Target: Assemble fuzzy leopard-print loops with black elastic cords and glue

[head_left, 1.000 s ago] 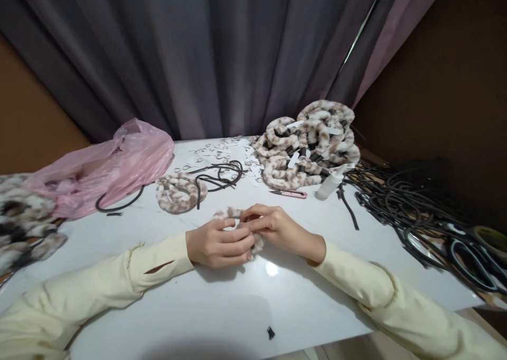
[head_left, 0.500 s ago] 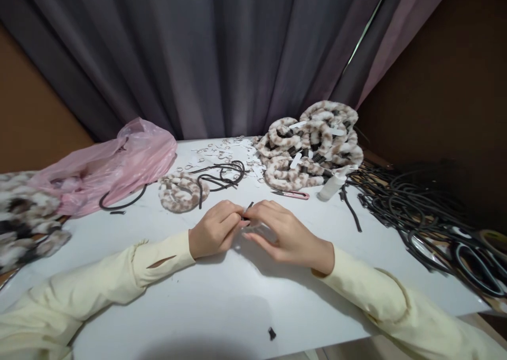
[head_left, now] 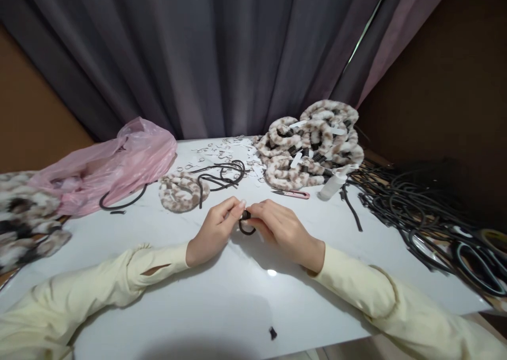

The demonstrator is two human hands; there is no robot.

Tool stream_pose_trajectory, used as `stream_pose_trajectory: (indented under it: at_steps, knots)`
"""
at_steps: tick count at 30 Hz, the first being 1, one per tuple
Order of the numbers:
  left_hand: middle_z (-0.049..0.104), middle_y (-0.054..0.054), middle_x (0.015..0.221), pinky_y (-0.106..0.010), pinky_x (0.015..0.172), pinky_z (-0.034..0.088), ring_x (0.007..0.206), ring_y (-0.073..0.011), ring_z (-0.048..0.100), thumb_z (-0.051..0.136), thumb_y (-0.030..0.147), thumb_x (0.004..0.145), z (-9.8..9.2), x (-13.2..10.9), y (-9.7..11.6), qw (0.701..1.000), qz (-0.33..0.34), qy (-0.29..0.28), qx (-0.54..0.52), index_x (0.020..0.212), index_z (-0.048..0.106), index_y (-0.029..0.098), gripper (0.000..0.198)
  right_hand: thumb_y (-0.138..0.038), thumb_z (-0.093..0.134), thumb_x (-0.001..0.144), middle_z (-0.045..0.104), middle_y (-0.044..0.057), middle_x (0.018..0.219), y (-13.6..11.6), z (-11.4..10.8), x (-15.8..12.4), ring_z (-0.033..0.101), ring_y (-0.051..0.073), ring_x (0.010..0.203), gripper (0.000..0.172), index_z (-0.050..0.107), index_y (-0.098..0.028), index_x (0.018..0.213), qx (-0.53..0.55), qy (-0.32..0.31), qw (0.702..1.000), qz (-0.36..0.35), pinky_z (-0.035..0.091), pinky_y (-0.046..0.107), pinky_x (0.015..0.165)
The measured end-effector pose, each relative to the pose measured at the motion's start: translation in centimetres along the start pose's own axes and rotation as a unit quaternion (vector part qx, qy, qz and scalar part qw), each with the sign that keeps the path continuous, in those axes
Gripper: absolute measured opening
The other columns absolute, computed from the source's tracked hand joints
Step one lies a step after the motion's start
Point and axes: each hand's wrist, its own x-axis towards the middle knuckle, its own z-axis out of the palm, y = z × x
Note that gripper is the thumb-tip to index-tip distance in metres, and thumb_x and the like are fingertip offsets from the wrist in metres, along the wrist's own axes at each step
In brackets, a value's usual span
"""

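Observation:
My left hand (head_left: 217, 230) and my right hand (head_left: 279, 230) meet at the middle of the white table (head_left: 186, 296). Both pinch a small loop of black cord (head_left: 246, 224) between their fingertips, just above the table top. Behind them lies a single furry brown-and-white ring (head_left: 182, 190) beside a loose tangle of black cords (head_left: 222, 173).
A heap of furry rings (head_left: 312, 143) sits at the back right, with pink snips (head_left: 292, 193) and a small white bottle (head_left: 331, 186) before it. Many black cords (head_left: 420, 207) spread at the right, a pink plastic bag (head_left: 106, 164) at the left, small metal rings (head_left: 214, 151) at the back.
A second ago both hands held a furry piece on the table; that piece is out of sight now, and the fingers pinch a small black loop instead.

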Motion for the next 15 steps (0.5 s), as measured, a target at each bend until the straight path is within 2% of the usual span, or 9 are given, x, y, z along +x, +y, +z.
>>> stream_pose_trajectory:
  at_steps: [3, 7, 11, 13, 15]
  knots:
    - [0.028, 0.006, 0.056, -0.022, 0.048, 0.028, 0.051, -0.0084, 0.031, 0.04, 0.039, 0.09, 0.2, -0.1, 0.3, 0.996, -0.072, 0.003, -0.056, 0.065, 0.036, 0.019, 0.033, -0.012, 0.047, 0.088, 0.061, 0.016, 0.092, 0.0, 0.0, -0.1, 0.053, 0.019, 0.078, 0.019, 0.05, -0.006, 0.106, -0.05, 0.013, 0.998, -0.043, 0.045, 0.031, 0.066]
    - [0.03, 0.006, 0.057, -0.021, 0.047, 0.028, 0.05, -0.0077, 0.03, 0.042, 0.042, 0.088, 0.4, -0.1, 0.2, 0.994, -0.087, -0.001, -0.065, 0.065, 0.036, 0.018, 0.034, -0.006, 0.04, 0.088, 0.061, 0.017, 0.088, 0.0, 0.3, -0.3, 0.053, 0.02, 0.076, 0.02, 0.052, -0.004, 0.104, -0.08, 0.009, 0.994, -0.072, 0.045, 0.033, 0.065]
    - [0.031, 0.006, 0.057, -0.022, 0.048, 0.028, 0.05, -0.0081, 0.031, 0.045, 0.044, 0.086, 0.7, 0.4, -0.5, 0.987, -0.127, -0.008, -0.097, 0.064, 0.036, 0.018, 0.035, -0.008, 0.033, 0.09, 0.062, 0.014, 0.081, 0.2, 0.8, -0.1, 0.051, 0.02, 0.071, 0.024, 0.057, -0.008, 0.091, -0.103, -0.023, 0.994, -0.028, 0.043, 0.033, 0.061]
    - [0.031, 0.005, 0.058, -0.022, 0.049, 0.027, 0.051, -0.0083, 0.032, 0.047, 0.044, 0.084, 0.9, 0.8, -0.9, 0.979, -0.156, 0.004, -0.133, 0.063, 0.037, 0.018, 0.035, -0.011, 0.033, 0.091, 0.063, 0.013, 0.088, 0.2, 0.8, 0.0, 0.052, 0.021, 0.078, 0.025, 0.058, -0.01, 0.093, -0.108, -0.032, 0.994, 0.004, 0.044, 0.034, 0.066]
    - [0.033, 0.005, 0.06, -0.022, 0.051, 0.029, 0.053, -0.0086, 0.033, 0.048, 0.043, 0.083, 0.9, 1.2, -1.3, 0.973, -0.162, 0.024, -0.161, 0.064, 0.038, 0.018, 0.033, -0.013, 0.037, 0.091, 0.063, 0.014, 0.098, 0.0, 0.8, -0.1, 0.052, 0.022, 0.088, 0.022, 0.057, -0.011, 0.1, -0.111, -0.01, 0.994, 0.019, 0.044, 0.036, 0.073]
